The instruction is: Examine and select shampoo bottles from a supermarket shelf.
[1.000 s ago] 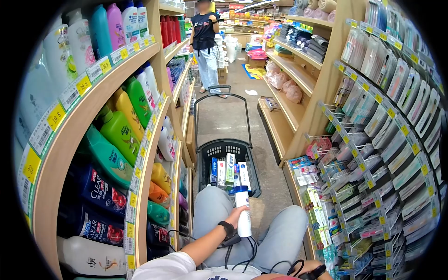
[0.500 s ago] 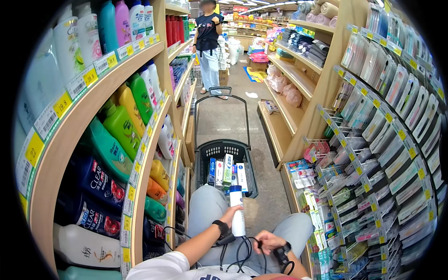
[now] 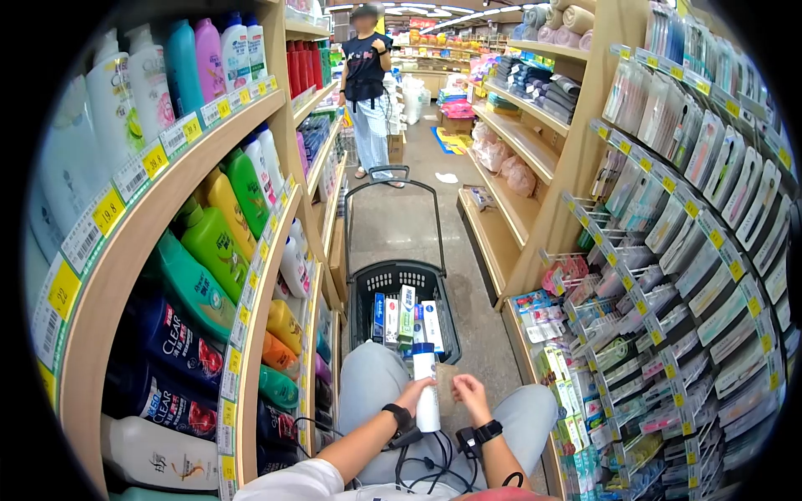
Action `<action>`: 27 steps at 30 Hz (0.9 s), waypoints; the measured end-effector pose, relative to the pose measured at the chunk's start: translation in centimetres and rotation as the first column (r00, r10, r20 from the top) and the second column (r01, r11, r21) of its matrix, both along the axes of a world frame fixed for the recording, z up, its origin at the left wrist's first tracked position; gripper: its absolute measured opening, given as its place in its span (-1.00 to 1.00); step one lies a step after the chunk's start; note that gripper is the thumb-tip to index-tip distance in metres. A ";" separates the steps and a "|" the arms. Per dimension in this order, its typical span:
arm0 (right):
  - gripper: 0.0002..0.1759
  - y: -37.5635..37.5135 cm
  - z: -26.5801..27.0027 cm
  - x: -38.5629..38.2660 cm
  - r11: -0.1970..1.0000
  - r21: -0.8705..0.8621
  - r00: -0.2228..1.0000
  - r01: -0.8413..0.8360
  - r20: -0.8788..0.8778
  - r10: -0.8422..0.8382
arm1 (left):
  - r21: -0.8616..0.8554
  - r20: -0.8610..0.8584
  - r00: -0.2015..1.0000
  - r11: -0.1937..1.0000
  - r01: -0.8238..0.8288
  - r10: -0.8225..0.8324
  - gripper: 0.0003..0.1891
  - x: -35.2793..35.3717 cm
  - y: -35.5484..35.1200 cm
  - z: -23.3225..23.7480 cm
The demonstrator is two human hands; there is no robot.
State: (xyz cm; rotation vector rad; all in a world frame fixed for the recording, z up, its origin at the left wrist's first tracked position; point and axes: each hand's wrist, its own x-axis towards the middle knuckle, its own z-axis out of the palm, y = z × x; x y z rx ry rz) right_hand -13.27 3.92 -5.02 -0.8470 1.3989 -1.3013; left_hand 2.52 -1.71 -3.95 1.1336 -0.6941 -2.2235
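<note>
My left hand (image 3: 413, 396) is wrapped round a white bottle (image 3: 427, 401) with a dark blue cap, held upright above my lap. Just to the right of the bottle is my right hand (image 3: 471, 396), its fingers curled in and apart from the bottle; nothing shows between them. Beyond my knees stands a dark green shopping basket (image 3: 455, 334) with a long raised handle. Inside it are several boxes, among them a green and white box (image 3: 407, 313) and a blue box (image 3: 379, 314).
A shelf (image 3: 167, 225) of shampoo bottles rises close on my left. On my right hangs a rack (image 3: 668, 275) of small packaged goods. Black cables (image 3: 418, 457) lie across my lap. Further down the aisle a person (image 3: 368, 92) stands near the left shelves.
My right hand has moved up and forward from the cables in my lap to beside the bottle. The bottle has lowered slightly in my left hand.
</note>
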 end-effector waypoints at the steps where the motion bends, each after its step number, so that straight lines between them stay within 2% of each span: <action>1: -0.77 0.0 -1.5 0.2 0.998 0.042 0.997 0.040 0.065 -0.043 | -0.005 0.008 1.000 1.000 -0.005 0.005 -0.61 -0.1 -0.1 -0.3; 3: -0.70 0.0 -7.0 0.1 0.993 -0.046 0.941 0.112 -0.315 -0.121 | -0.004 0.021 1.000 1.000 -0.006 0.006 -0.58 0.0 -0.1 -0.4; 4: -0.66 -0.1 -6.9 0.5 0.986 -0.098 0.859 0.136 -0.484 -0.166 | 0.003 0.017 1.000 1.000 -0.012 0.012 -0.60 0.1 0.0 0.1; 5: -0.55 0.0 -6.6 0.4 0.985 -0.110 0.808 0.131 -0.564 -0.171 | 0.010 0.012 1.000 1.000 -0.017 0.016 -0.62 0.2 0.1 0.7; 6: -0.54 0.0 -6.5 0.3 0.993 -0.003 0.929 0.115 -0.355 -0.109 | 0.017 0.005 1.000 1.000 -0.019 0.019 -0.64 0.2 0.1 1.1; 7: -0.53 0.1 -4.1 0.5 0.992 0.098 0.991 0.073 -0.120 -0.061 | 0.022 -0.036 0.999 1.000 0.007 -0.006 -0.62 0.3 -0.3 -0.4; 8: -0.51 -0.1 -2.4 0.5 0.983 0.185 0.992 0.009 0.124 -0.032 | 0.022 -0.029 1.000 1.000 0.009 -0.008 -0.61 0.2 -0.4 -0.4; 11: -0.55 -0.2 -1.7 0.7 0.978 0.190 0.972 -0.081 0.231 0.036 | 0.017 -0.024 1.000 1.000 0.008 -0.008 -0.60 0.3 -0.4 -0.3; 14: -0.66 0.5 0.0 0.8 0.986 0.164 0.999 -0.019 0.033 0.014 | 0.005 -0.027 1.000 1.000 -0.007 0.007 -0.60 0.1 -0.4 -0.4; 17: -0.74 0.6 -0.7 0.5 0.997 0.072 0.990 0.012 0.138 -0.022 | 0.015 -0.003 1.000 1.000 -0.013 0.013 -0.60 -0.2 -0.4 -0.6; 23: -0.75 0.6 -1.2 0.8 0.995 0.020 0.994 0.102 0.035 -0.103 | -0.007 0.031 0.999 1.000 -0.017 0.017 -0.59 -0.3 -0.3 -0.2; 26: -0.75 0.4 -2.1 0.6 0.995 -0.012 0.995 0.095 -0.027 -0.095 | 0.017 0.009 1.000 1.000 -0.002 0.002 -0.58 -0.2 -0.6 -0.6; 27: -0.75 0.3 -2.4 0.5 0.996 -0.012 0.996 0.094 -0.001 -0.094 | 0.029 -0.002 1.000 1.000 0.007 -0.007 -0.57 -0.1 -0.6 -0.8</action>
